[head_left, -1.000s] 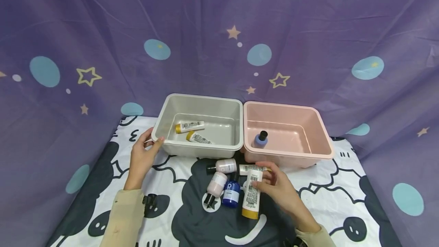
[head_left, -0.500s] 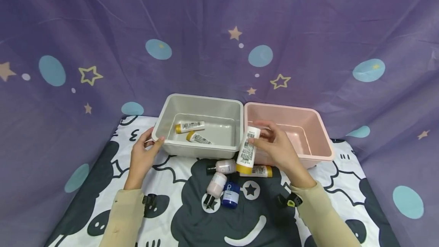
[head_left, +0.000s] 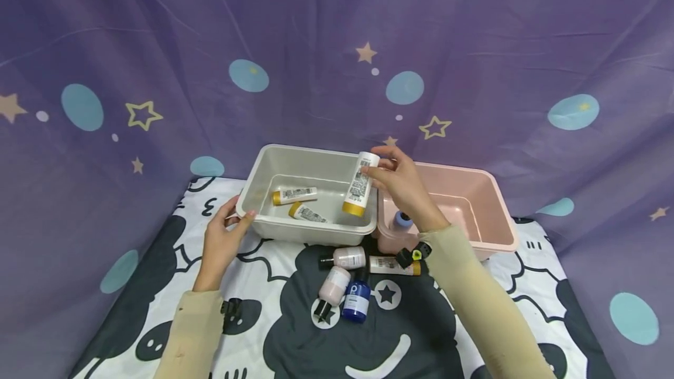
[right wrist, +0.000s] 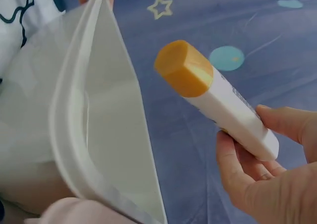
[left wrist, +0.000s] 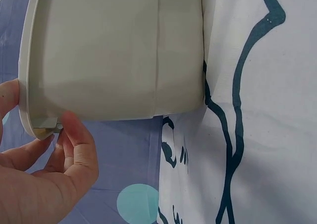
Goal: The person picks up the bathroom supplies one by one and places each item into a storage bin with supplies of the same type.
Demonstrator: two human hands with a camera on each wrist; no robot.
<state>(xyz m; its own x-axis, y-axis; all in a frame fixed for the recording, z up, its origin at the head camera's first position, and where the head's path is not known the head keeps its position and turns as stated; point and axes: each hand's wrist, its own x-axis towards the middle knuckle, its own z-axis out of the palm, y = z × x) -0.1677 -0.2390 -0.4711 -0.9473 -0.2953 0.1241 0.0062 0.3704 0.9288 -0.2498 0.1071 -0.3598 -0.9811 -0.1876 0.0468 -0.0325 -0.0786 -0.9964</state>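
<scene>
Thumb and fingers of my left hand (head_left: 221, 244) grip the left front corner of the grey plastic bin (head_left: 302, 233), and the left wrist view shows them at its rim. My right hand (head_left: 402, 189) holds a white bottle with a yellow cap (head_left: 360, 183) by its white end, above the right part of the grey bin. The cap points down toward the bin in the head view; in the right wrist view the bottle (right wrist: 237, 115) is pinched between thumb and fingers. Two similar yellow-capped bottles (head_left: 295, 195) lie inside the grey bin.
A pink bin (head_left: 489, 215) stands right beside the grey one, with a light blue bottle (head_left: 404, 219) partly hidden in it. In front lie two pale pink bottles (head_left: 334, 285), a dark blue bottle (head_left: 356, 300) and another yellow-capped bottle (head_left: 389, 265). A purple curtain (head_left: 316, 45) hangs behind.
My right hand has lifted the yellow-capped bottle from the cloth, up and leftward past the pink bin's edge, to over the grey bin. My left hand stays at the grey bin's corner.
</scene>
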